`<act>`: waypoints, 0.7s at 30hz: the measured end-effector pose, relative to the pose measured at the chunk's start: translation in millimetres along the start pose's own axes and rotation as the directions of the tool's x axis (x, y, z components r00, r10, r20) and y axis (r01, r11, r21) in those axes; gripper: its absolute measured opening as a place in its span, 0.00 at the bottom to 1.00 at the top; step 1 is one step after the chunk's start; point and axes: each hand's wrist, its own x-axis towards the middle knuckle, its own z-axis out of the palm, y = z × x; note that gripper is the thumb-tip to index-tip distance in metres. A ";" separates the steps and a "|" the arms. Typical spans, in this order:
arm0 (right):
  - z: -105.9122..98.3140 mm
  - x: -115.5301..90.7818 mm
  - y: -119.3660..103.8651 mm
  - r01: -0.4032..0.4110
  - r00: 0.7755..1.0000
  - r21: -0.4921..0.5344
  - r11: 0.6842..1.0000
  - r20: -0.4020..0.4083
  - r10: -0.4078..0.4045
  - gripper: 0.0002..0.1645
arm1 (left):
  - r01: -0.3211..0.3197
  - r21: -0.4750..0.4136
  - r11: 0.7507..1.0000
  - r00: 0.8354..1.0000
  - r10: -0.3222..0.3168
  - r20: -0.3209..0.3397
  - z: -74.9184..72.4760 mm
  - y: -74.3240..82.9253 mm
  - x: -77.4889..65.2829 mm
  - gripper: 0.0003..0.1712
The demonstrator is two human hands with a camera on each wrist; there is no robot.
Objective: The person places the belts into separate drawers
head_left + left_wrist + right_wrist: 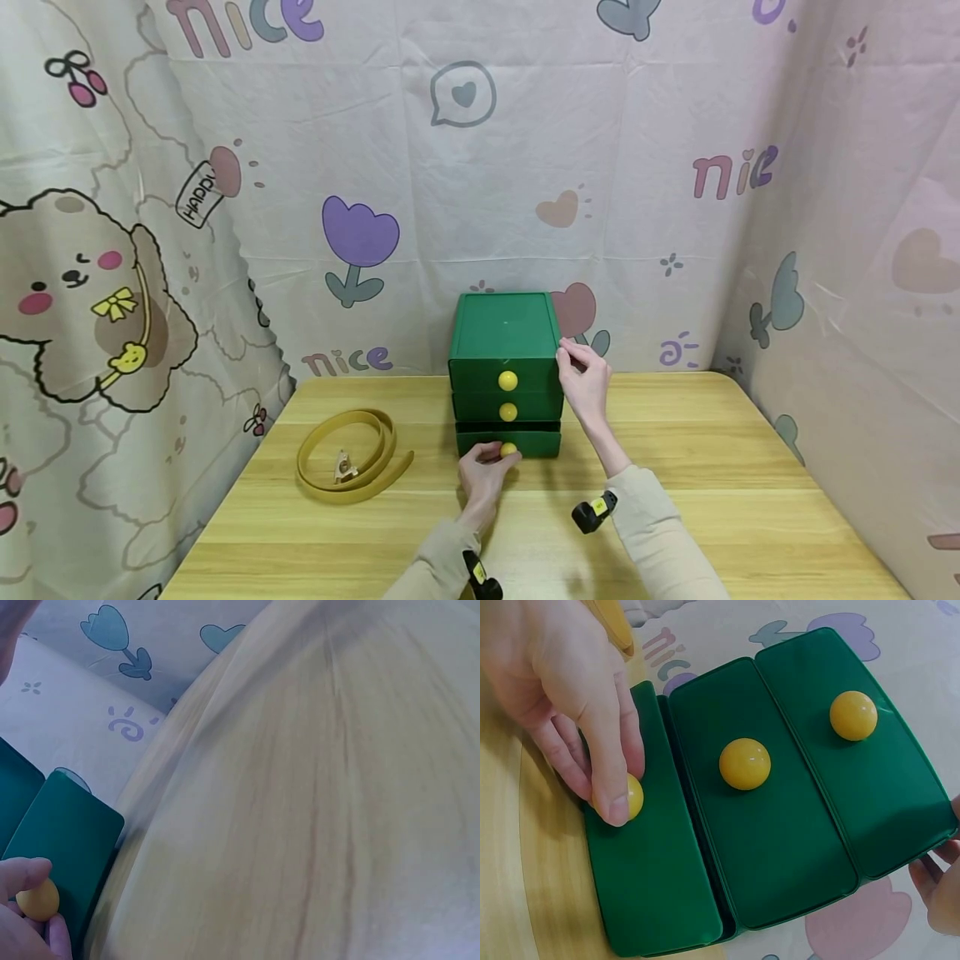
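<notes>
A green box with three drawers (506,325) stands toward the back of the table, each drawer front bearing a round yellow knob. The bottom drawer (536,443) sticks out slightly, with a dark gap above its front. My left hand (482,479) pinches the bottom knob (635,796) between thumb and fingers. At the box's upper right front edge, my right hand (585,379) holds the side with its fingertips and thumb. In the right wrist view, the middle knob (745,763) and top knob (853,715) show untouched; those drawers look closed.
A coiled yellow belt (307,450) with a metal buckle (344,468) lies on the wooden table (675,467) left of the box. Patterned cloth (510,167) hangs behind and on both sides.
</notes>
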 end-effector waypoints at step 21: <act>-0.1 -0.5 1.4 0.008 1.000 -0.008 1.000 0.000 -0.008 0.14 | 0.033 0.036 0.999 0.999 -0.032 -0.015 -5.1 5.1 -15.8 0.19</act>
